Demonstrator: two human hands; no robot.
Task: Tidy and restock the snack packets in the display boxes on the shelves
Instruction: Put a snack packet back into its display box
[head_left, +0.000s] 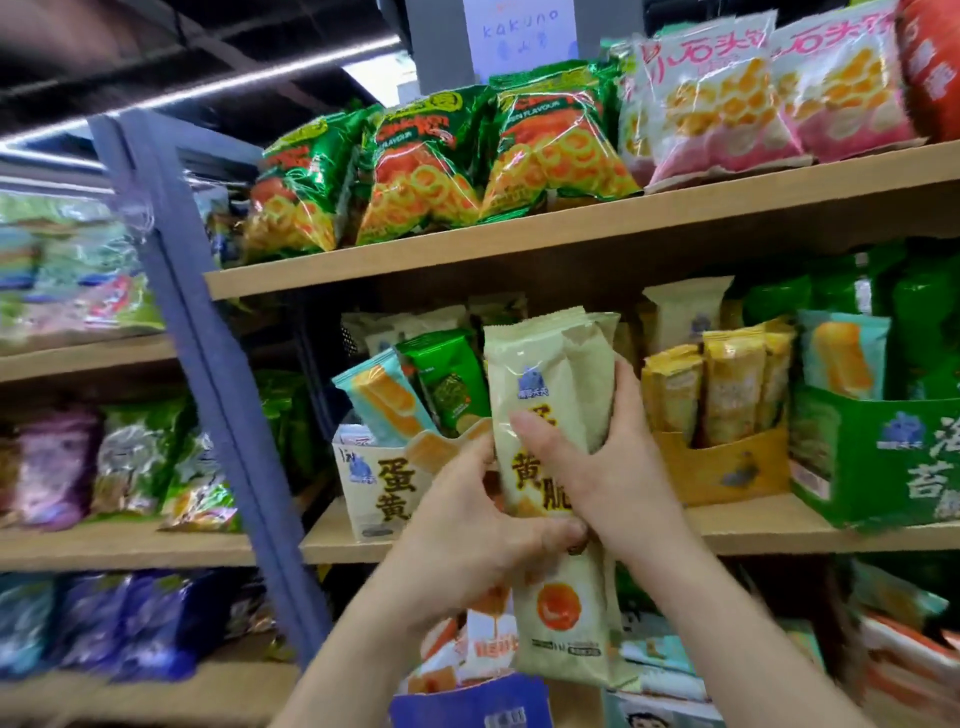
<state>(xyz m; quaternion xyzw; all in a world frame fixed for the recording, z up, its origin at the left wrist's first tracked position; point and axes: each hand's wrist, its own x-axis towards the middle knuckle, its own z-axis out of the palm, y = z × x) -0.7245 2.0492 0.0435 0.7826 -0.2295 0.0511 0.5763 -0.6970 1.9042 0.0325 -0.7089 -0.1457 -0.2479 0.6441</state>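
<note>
Both hands are clamped on one bundle of cream packets (545, 374), held upright just in front of the middle shelf's front edge. The left hand (467, 525) wraps the bundle from the left with its thumb across the front. The right hand (618, 467) grips from the right, fingers laid over the printed face. This two-sided hold seems meant to square the packets into one flat stack, so they can go into a box together.

Just behind, toward the left end of the middle shelf (753, 525), stands the cream box (379, 493). It is printed like the packets, so it is probably their home. A blue packet (382, 392) and a green packet (452, 384) lean in it — likely strays that belong elsewhere.

Further right along the same shelf, the yellow box (727, 467) keeps its yellow packets (732, 384) upright, faces outward. The green box (883, 457) sits at the right end.

Above, the top shelf (571, 234) carries ring bags (426, 171) and pink bags (727, 104), leaning back unboxed.
</note>
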